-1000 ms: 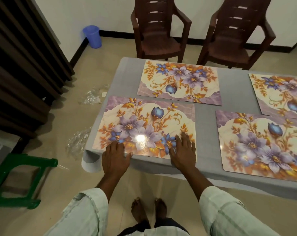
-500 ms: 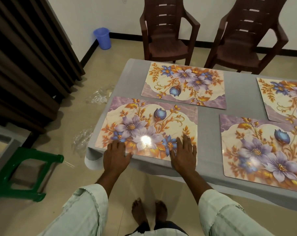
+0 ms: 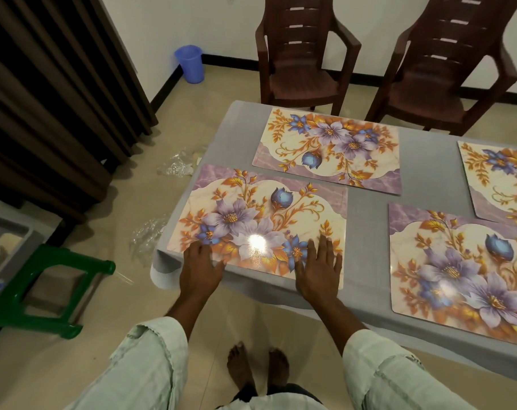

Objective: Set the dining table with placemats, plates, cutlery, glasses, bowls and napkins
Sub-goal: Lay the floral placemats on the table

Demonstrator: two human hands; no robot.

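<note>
Fingers of the left hand (image 3: 201,269) lie straight and close together, flat on the near left corner of the nearest placemat (image 3: 260,223); those of the right hand (image 3: 317,272) are straight and slightly spread, pressing its near right edge. The mat sits at the near left end of the counter (image 3: 366,232), its front edge close to the drop. It looks thin, light, fairly stiff and glossy, so it probably slides easily on the grey cloth; flat palms should steer it, while lifting likely means pinching an edge or corner. Three more placemats lie further right and beyond.
</note>
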